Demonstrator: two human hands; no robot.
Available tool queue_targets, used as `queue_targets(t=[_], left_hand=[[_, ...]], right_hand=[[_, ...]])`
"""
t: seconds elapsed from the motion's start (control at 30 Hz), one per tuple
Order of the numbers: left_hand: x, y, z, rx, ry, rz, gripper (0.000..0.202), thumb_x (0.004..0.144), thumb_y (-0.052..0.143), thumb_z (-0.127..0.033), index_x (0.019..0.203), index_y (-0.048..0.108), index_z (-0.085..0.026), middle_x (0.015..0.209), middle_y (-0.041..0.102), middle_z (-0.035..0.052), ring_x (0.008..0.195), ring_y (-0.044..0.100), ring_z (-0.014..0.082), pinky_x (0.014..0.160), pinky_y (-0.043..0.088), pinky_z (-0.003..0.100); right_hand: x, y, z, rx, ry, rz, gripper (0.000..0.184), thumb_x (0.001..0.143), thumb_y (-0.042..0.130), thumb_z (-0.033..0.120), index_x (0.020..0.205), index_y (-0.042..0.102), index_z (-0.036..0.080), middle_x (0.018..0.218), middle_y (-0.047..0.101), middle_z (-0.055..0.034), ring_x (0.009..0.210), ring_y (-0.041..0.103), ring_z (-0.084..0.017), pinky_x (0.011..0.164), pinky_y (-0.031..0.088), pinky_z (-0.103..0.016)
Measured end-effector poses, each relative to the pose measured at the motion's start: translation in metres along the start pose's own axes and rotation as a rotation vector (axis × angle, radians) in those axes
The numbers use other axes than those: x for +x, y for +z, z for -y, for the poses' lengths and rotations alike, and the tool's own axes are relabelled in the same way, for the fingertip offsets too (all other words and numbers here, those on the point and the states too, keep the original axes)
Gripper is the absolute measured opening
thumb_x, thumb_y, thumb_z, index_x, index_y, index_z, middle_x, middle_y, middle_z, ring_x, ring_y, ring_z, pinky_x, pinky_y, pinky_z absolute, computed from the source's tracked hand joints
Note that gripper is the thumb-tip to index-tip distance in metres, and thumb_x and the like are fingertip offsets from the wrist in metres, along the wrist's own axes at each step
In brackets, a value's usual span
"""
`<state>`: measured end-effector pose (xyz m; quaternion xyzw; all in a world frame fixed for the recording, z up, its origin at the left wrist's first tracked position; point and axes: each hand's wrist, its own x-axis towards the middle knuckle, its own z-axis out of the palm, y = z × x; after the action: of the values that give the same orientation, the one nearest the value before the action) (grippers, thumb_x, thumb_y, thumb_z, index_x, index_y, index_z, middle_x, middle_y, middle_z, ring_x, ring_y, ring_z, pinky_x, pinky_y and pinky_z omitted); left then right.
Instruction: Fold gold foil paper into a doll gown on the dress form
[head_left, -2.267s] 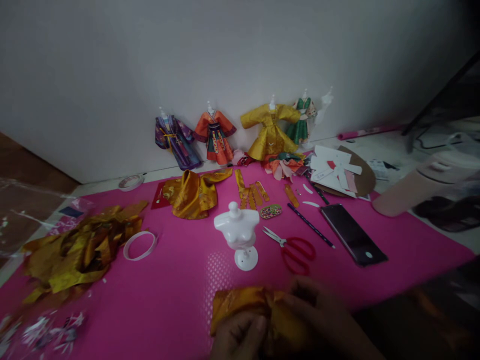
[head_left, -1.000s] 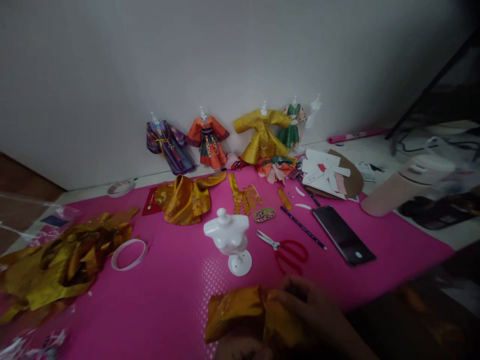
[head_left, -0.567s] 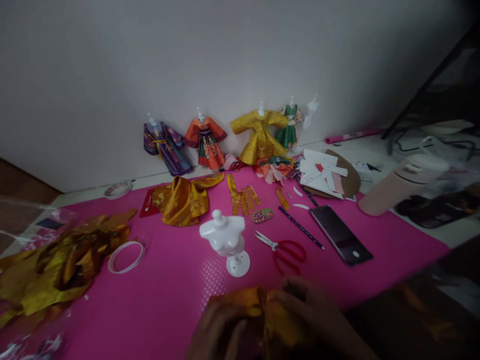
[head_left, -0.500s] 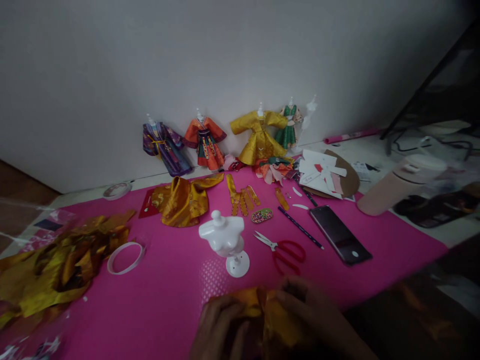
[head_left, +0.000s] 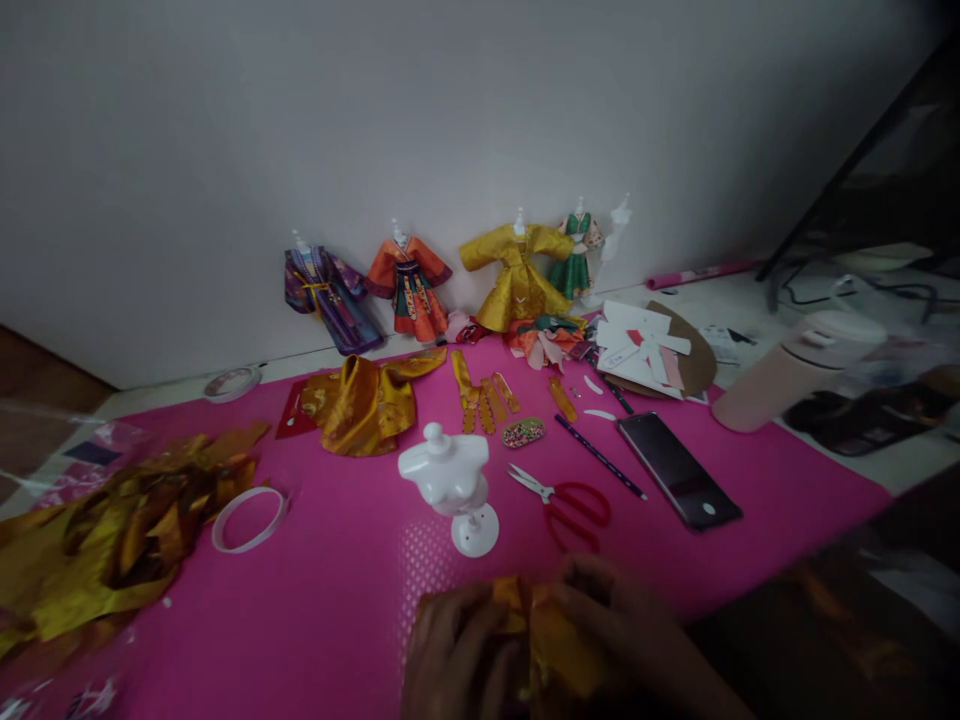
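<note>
At the front edge of the view, a piece of gold fabric [head_left: 562,645] is between my hands, its lower part dark and partly hidden. My left hand [head_left: 454,640] has its fingers curled over the fabric's left side. My right hand [head_left: 619,615] pinches the upper right edge, thumb and fingers together. Just beyond them stands a white mannequin bust [head_left: 444,468] on a round base. Red-handled scissors [head_left: 559,497] lie to its right with the blades slightly apart. A gold doll garment [head_left: 367,405] rests behind the bust.
Gold scraps [head_left: 127,540] are heaped at left beside a roll of tape [head_left: 250,520]. A phone [head_left: 679,470], a dark pencil [head_left: 600,456] and a pink bottle [head_left: 795,370] are at right. Dressed doll forms, including one in yellow [head_left: 517,270], line the wall on the pink mat [head_left: 315,600].
My left hand has shifted slightly to the right along the gold fabric, toward my right hand. My right hand stays almost where it was. The things on the mat have not moved.
</note>
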<state>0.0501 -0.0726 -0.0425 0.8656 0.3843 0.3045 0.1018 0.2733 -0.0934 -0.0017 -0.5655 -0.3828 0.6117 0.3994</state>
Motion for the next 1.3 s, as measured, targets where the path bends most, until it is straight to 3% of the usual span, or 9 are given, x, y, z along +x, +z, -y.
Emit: queue_targets(t=[0.13, 0.27, 0.53, 0.83, 1.1, 1.3], left_hand=[[-0.008, 0.002, 0.013, 0.162, 0.107, 0.038, 0.04, 0.086, 0.069, -0.032, 0.124, 0.064, -0.02, 0.12, 0.071, 0.0126, 0.106, 0.066, 0.0296, 0.082, 0.062, 0.044], [-0.008, 0.001, 0.017, 0.212, 0.188, 0.066, 0.032, 0.084, 0.071, -0.03, 0.115, 0.069, -0.022, 0.11, 0.077, 0.0072, 0.095, 0.071, 0.0263, 0.074, 0.063, 0.039], [0.003, -0.004, 0.011, 0.07, 0.172, 0.054, 0.02, 0.09, 0.065, -0.024, 0.108, 0.073, -0.023, 0.103, 0.079, 0.0054, 0.09, 0.073, 0.0209, 0.076, 0.062, 0.032], [0.007, -0.011, 0.005, -0.138, 0.055, -0.013, 0.022, 0.092, 0.064, -0.032, 0.112, 0.073, -0.031, 0.1, 0.08, 0.0022, 0.088, 0.074, 0.0181, 0.075, 0.063, 0.028], [0.003, -0.015, 0.006, -0.08, 0.054, -0.018, 0.023, 0.093, 0.063, -0.03, 0.114, 0.072, -0.03, 0.103, 0.079, 0.0014, 0.089, 0.075, 0.018, 0.076, 0.063, 0.028], [0.001, -0.011, 0.006, 0.068, 0.096, -0.039, 0.022, 0.094, 0.061, -0.031, 0.113, 0.071, -0.025, 0.104, 0.079, 0.0028, 0.089, 0.075, 0.017, 0.077, 0.063, 0.027]], right_hand=[[0.001, 0.0, -0.002, 0.016, 0.009, -0.006, 0.03, 0.076, 0.069, 0.048, 0.072, 0.059, 0.02, 0.063, 0.054, 0.0037, 0.059, 0.05, -0.015, 0.058, 0.041, -0.026], [0.002, 0.001, -0.001, -0.019, 0.007, -0.027, 0.033, 0.074, 0.07, 0.051, 0.07, 0.058, 0.021, 0.061, 0.053, 0.0033, 0.059, 0.05, -0.015, 0.056, 0.041, -0.026], [0.0, -0.001, 0.004, -0.063, 0.017, -0.044, 0.037, 0.075, 0.067, 0.057, 0.069, 0.056, 0.022, 0.062, 0.053, 0.0026, 0.061, 0.051, -0.017, 0.058, 0.042, -0.028], [0.005, -0.015, 0.015, -0.223, -0.016, 0.035, 0.026, 0.077, 0.062, 0.046, 0.073, 0.058, 0.02, 0.065, 0.054, 0.0024, 0.062, 0.05, -0.016, 0.059, 0.037, -0.027], [0.009, -0.025, 0.038, -0.554, -0.198, 0.006, 0.013, 0.084, 0.06, 0.029, 0.079, 0.069, 0.021, 0.073, 0.07, -0.0008, 0.069, 0.063, -0.019, 0.06, 0.042, -0.027], [0.022, -0.026, 0.028, -0.757, -0.385, -0.104, 0.01, 0.084, 0.062, 0.018, 0.085, 0.071, 0.021, 0.083, 0.075, -0.002, 0.076, 0.068, -0.019, 0.067, 0.047, -0.028]])
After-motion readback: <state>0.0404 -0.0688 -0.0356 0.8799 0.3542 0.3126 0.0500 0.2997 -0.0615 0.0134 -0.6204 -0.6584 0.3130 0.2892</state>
